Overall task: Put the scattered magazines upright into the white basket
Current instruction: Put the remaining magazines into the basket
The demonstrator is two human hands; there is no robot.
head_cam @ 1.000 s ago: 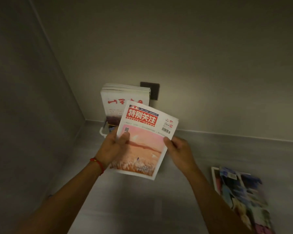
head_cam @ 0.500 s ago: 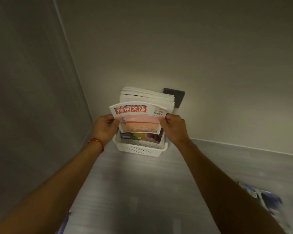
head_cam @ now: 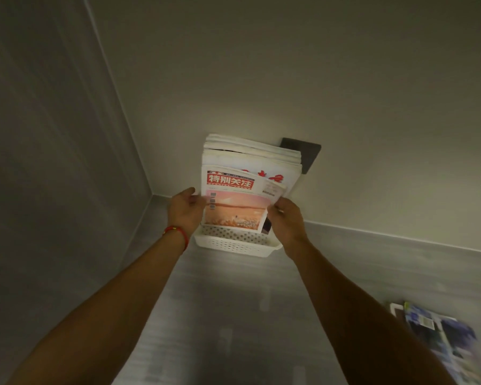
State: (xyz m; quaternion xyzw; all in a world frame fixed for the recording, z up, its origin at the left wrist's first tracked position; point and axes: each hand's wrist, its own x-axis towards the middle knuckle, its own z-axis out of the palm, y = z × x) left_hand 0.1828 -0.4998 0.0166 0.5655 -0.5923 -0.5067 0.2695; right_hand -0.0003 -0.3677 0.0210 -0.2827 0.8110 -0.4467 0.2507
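Observation:
A magazine with a red title block and a pink-orange cover stands upright with its lower edge inside the white perforated basket by the back wall. My left hand grips its left edge and my right hand grips its right edge, whose top corner curls forward. Behind it several upright magazines lean against the wall in the same basket. Flat on the grey surface at the lower right lies a blue-patterned magazine, with another partly under it.
The basket sits near the corner where the left wall meets the back wall. A dark wall plate shows behind the upright stack. A red string bracelet circles my left wrist. Grey surface stretches between me and the basket.
Both hands carried the pink-covered magazine from mid-air in front of me forward and down into the front of the basket. The view shifted, bringing the flat magazines back into sight at lower right.

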